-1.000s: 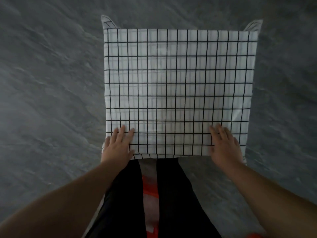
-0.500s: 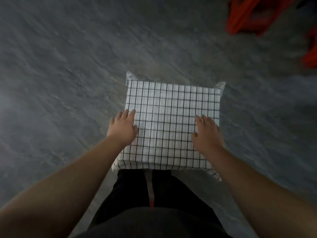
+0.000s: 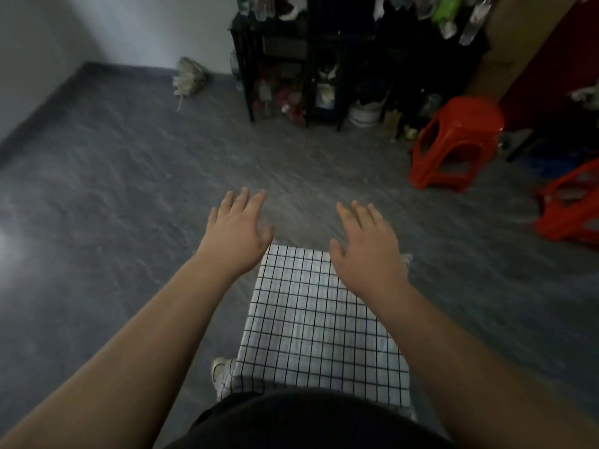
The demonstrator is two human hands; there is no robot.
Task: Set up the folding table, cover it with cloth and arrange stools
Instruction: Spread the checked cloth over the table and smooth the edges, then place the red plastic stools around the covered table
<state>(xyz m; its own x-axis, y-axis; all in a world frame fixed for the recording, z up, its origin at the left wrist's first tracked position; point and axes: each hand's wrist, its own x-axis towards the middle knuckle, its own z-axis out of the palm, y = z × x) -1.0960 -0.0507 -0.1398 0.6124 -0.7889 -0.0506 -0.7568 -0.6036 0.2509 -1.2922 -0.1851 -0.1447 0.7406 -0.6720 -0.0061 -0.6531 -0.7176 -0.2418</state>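
1. Cloth (image 3: 311, 335) lies smooth over the worktop, below and between the hands; left hand (image 3: 235, 233) hovers past its far left corner, fingers spread, empty.
2. Right hand (image 3: 366, 251) hovers likewise, flat and empty.
3. Upright stool (image 3: 457, 140) stands well right of it, tipped stool (image 3: 570, 205) farther right; best lift each by the seat, clear of the cloth.
4. Half a second ago both palms pressed the cloth.
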